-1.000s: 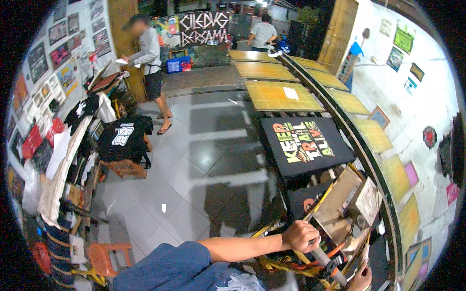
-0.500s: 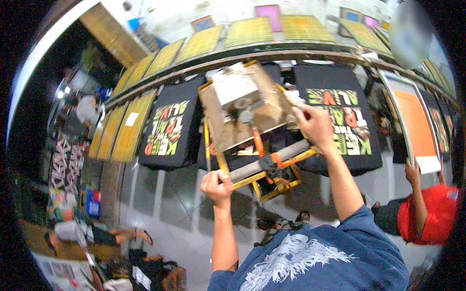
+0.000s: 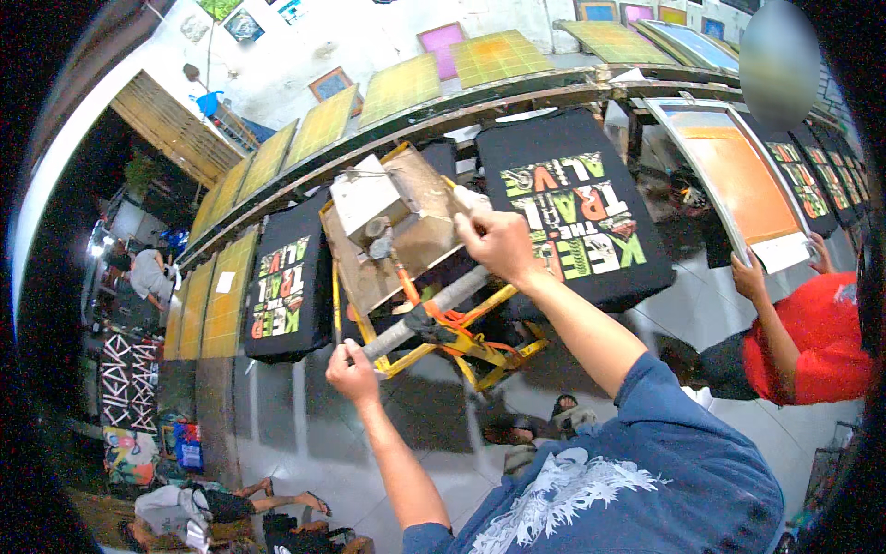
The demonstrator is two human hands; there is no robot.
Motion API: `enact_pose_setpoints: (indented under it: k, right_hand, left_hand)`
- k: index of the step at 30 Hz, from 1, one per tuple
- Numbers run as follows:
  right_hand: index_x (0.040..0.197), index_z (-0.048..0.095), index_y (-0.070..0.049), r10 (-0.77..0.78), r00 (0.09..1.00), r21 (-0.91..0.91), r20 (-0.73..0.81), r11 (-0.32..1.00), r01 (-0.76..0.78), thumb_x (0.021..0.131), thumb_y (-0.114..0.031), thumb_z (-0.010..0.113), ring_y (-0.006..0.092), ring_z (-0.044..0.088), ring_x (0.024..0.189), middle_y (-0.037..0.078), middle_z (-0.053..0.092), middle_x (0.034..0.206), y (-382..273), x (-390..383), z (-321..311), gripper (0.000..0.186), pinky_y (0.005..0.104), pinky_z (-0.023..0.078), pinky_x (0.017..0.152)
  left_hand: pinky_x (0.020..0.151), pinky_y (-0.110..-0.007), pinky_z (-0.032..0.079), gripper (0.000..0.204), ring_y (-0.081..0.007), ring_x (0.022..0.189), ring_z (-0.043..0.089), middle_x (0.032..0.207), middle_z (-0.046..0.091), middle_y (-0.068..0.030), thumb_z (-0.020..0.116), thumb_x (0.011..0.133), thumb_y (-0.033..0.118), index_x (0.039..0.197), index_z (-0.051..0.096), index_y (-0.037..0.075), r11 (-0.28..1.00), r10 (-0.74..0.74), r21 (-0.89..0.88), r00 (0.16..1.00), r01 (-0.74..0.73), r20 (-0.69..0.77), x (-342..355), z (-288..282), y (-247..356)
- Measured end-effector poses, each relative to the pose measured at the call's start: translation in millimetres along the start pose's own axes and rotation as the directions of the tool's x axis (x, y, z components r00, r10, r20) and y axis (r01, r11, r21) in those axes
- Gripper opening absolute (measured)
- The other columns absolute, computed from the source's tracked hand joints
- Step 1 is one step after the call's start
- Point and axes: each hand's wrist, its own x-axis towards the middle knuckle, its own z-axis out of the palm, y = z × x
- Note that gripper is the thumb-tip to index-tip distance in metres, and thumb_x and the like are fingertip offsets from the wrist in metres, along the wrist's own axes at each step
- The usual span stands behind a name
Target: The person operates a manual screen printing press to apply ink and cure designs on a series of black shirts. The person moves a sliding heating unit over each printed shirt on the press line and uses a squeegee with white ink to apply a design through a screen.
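Note:
My left hand [image 3: 353, 371] is closed around the near left corner of a yellow-framed machine [image 3: 406, 358], by the end of its grey wrapped bar [image 3: 429, 314]. My right hand [image 3: 498, 246] is closed at the right side of the same frame, beside the panel's edge; its exact grip is partly hidden by the fingers. The machine carries a flat brown panel [image 3: 429, 189], a whitish box [image 3: 366, 198] on top and an orange cable [image 3: 406, 282]. It stands tilted in view between two black printed T-shirts, the left one [image 3: 281, 277] and the right one [image 3: 563, 148].
A long rail [image 3: 388, 138] with yellow-green screens [image 3: 503, 60] runs behind. At right, a person in a red shirt [image 3: 803, 342] holds an orange printing screen [image 3: 738, 175]. My foot [image 3: 565, 404] is on the tiled floor [image 3: 406, 443]. Another person [image 3: 175, 508] lies at lower left.
The view has turned to the right, so the shirts and screens sit further left. The machine has shifted slightly left against the right shirt, both hands staying on its frame.

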Motion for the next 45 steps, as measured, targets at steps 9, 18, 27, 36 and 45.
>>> enact_pose_setpoints:
  k: [9,18,27,36,45]
  right_hand:
    - [0.074,0.069,-0.006,-0.042,0.944,0.015,0.327,0.999,0.039,0.099,-0.046,0.054,0.041,0.069,0.066,0.02,0.068,0.07,-4.8,-7.7,-2.3,0.05,0.0533,0.055,0.065]
    - [0.074,0.074,-0.002,0.025,0.916,-0.107,0.401,0.994,0.02,0.097,-0.05,0.054,0.0405,0.072,0.07,0.021,0.07,0.071,-7.2,-10.1,-23.5,0.057,0.0507,0.059,0.068]
    - [0.07,0.071,-0.008,0.035,0.93,-0.084,0.365,0.996,-0.004,0.097,-0.054,0.057,0.0404,0.07,0.069,0.02,0.068,0.07,8.0,-15.1,-16.9,0.056,0.0531,0.054,0.063]
    - [0.072,0.071,-0.007,-0.072,0.927,-0.096,0.367,0.989,0.115,0.1,-0.047,0.057,0.0405,0.068,0.068,0.019,0.068,0.07,-5.4,-8.2,-22.4,0.051,0.0522,0.053,0.063]
    - [0.067,0.063,-0.008,-0.158,0.947,-0.111,0.28,0.974,0.196,0.098,-0.04,0.062,0.0382,0.067,0.066,0.017,0.067,0.069,6.0,-11.3,-17.7,0.045,0.0492,0.052,0.061]
  left_hand:
    - [0.062,-0.042,0.047,0.029,-0.0295,0.06,0.058,0.069,0.064,-0.0188,0.059,0.101,0.017,0.083,0.065,-0.005,0.996,-0.015,-0.091,0.992,0.004,-0.122,-10.5,13.7,-40.0]
    - [0.061,-0.053,0.042,0.043,-0.0459,0.063,0.059,0.073,0.064,-0.0283,0.056,0.102,0.03,0.082,0.066,-0.007,1.0,-0.016,0.016,0.985,0.019,-0.169,-1.9,13.1,-11.1]
    - [0.054,-0.045,0.041,0.039,-0.0242,0.053,0.046,0.058,0.053,-0.0154,0.055,0.101,0.026,0.075,0.06,-0.003,0.993,-0.02,-0.116,0.988,0.002,-0.153,-4.8,29.6,3.9]
    - [0.056,-0.046,0.041,0.034,-0.0361,0.056,0.056,0.065,0.055,-0.0223,0.062,0.096,0.02,0.072,0.055,-0.001,0.999,-0.036,-0.01,0.986,0.034,-0.164,0.2,8.7,5.4]
    - [0.057,-0.047,0.043,0.035,-0.0365,0.058,0.059,0.063,0.057,-0.0181,0.067,0.093,0.019,0.065,0.053,0.003,0.998,-0.051,-0.04,0.983,0.044,-0.176,-6.0,12.4,6.9]
